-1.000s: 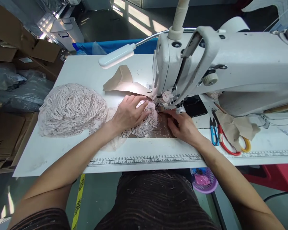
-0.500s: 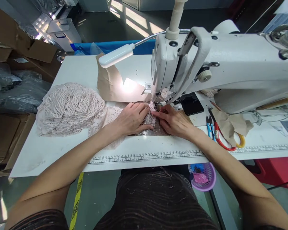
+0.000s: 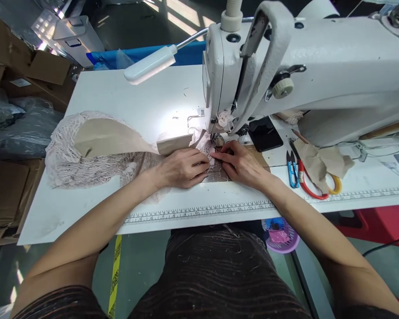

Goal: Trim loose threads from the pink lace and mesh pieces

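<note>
Pale pink lace fabric (image 3: 96, 173) lies heaped on the left of the table and runs to the sewing machine (image 3: 222, 84). My left hand (image 3: 184, 168) presses on the lace just left of the needle area, its fingers bent and close together around the cloth. From the other side, my right hand (image 3: 241, 163) grips the edge of the lace by the presser foot, index finger stretched towards it and the rest curled. A brown paper piece (image 3: 109, 136) is folded over the lace heap, and its narrow end reaches my left hand. The fingertips partly hide the cloth.
A lamp (image 3: 151, 64) lights the cloth from behind. To the right lie a black phone (image 3: 265, 138), blue thread snips (image 3: 292, 170), red-handled scissors (image 3: 307, 181) and brown paper scraps (image 3: 314, 166). A printed ruler (image 3: 199, 212) runs along the front edge; a purple basket (image 3: 294, 241) hangs below.
The brown paper has swung left from behind the needle area and folded onto the lace heap. My left hand has drawn its fingers in; my right hand stays near the presser foot.
</note>
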The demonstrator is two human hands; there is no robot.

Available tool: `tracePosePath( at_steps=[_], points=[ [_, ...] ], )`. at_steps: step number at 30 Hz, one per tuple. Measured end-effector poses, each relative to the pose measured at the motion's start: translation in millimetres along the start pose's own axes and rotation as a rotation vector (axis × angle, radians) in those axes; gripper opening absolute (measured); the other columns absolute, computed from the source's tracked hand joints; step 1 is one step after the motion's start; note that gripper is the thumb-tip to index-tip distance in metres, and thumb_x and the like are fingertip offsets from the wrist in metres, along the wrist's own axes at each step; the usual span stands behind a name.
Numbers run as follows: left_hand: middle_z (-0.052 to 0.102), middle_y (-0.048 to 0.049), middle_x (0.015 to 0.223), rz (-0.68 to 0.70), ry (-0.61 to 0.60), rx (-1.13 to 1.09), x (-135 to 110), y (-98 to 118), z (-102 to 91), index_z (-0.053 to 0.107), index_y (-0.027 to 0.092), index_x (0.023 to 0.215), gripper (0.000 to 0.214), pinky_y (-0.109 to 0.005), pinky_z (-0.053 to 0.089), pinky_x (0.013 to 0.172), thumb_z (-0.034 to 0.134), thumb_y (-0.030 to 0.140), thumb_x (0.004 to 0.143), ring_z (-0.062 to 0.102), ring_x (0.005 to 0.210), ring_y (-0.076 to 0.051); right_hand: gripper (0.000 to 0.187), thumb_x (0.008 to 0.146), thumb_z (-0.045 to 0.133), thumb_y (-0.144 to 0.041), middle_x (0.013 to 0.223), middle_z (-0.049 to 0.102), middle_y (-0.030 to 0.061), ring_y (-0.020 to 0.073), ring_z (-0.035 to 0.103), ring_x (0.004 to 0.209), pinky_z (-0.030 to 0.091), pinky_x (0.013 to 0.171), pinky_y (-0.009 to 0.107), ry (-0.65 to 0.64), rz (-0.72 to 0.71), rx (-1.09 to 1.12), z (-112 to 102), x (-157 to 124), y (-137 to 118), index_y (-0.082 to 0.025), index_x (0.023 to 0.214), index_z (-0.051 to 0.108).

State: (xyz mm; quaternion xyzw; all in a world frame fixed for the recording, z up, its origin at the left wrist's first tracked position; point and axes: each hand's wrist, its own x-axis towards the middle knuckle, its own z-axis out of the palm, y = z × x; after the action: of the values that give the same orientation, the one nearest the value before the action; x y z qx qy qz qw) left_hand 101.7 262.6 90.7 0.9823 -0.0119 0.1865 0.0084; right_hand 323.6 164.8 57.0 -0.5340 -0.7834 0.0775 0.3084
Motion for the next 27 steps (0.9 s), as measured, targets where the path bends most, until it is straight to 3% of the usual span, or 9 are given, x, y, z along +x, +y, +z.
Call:
tracePosePath(
  at_steps=[6,12,17,21,24,27],
  points=[
    [0.074,-0.0070,0.093,0.076,0.014,0.080,-2,-2,2.7,0.072,0.019,0.104,0.019,-0.034,0.057,0.065,0.056,0.023,0.095,0.068,0.078,-0.019,0.041,0.092,0.048,-0.013,0.108,0.061,0.0132,0.0241,0.062,0.101,0.056,0.093,0.045,0.001,0.024,0.067,-4,1,0,-0.020,0.125,0.072],
    [0.071,-0.0045,0.083,0.088,0.059,0.137,-1,-1,2.5,0.071,0.019,0.097,0.017,-0.031,0.055,0.059,0.056,0.027,0.095,0.064,0.068,-0.016,0.033,0.093,0.052,-0.014,0.105,0.062,0.0114,0.0240,0.058,0.099,0.055,0.089,0.045,-0.044,-0.067,0.073,-5,2,-3,-0.026,0.108,0.079],
    [0.074,-0.0126,0.098,0.084,0.160,0.137,2,-5,3.7,0.069,0.012,0.101,0.027,-0.037,0.060,0.070,0.061,0.036,0.092,0.069,0.083,-0.023,0.033,0.092,0.051,-0.013,0.103,0.064,0.0121,0.0242,0.060,0.096,0.055,0.088,0.044,-0.017,-0.083,0.047,-6,3,-6,-0.023,0.105,0.080],
    [0.075,-0.0116,0.098,0.070,0.160,0.086,2,-7,6.5,0.068,0.013,0.101,0.026,-0.036,0.060,0.068,0.061,0.037,0.093,0.070,0.082,-0.021,0.035,0.091,0.049,-0.011,0.100,0.067,0.0120,0.0217,0.064,0.091,0.056,0.086,0.038,0.020,0.034,0.081,-10,4,-6,-0.017,0.109,0.079],
    [0.076,-0.0097,0.095,0.052,0.206,0.056,1,-8,10.1,0.068,0.013,0.098,0.016,-0.033,0.059,0.065,0.062,0.027,0.094,0.069,0.076,-0.019,0.035,0.092,0.048,-0.011,0.096,0.069,0.0107,0.0203,0.065,0.085,0.057,0.082,0.035,0.057,0.146,0.068,-11,5,-6,-0.015,0.110,0.078],
    [0.076,-0.0086,0.092,0.035,0.247,0.031,1,-9,14.1,0.068,0.013,0.096,0.008,-0.032,0.059,0.065,0.063,0.019,0.093,0.069,0.076,-0.018,0.034,0.091,0.049,-0.011,0.097,0.069,0.0118,0.0221,0.064,0.088,0.056,0.083,0.037,0.036,0.144,0.016,-9,5,-6,-0.016,0.109,0.078]
  ],
)
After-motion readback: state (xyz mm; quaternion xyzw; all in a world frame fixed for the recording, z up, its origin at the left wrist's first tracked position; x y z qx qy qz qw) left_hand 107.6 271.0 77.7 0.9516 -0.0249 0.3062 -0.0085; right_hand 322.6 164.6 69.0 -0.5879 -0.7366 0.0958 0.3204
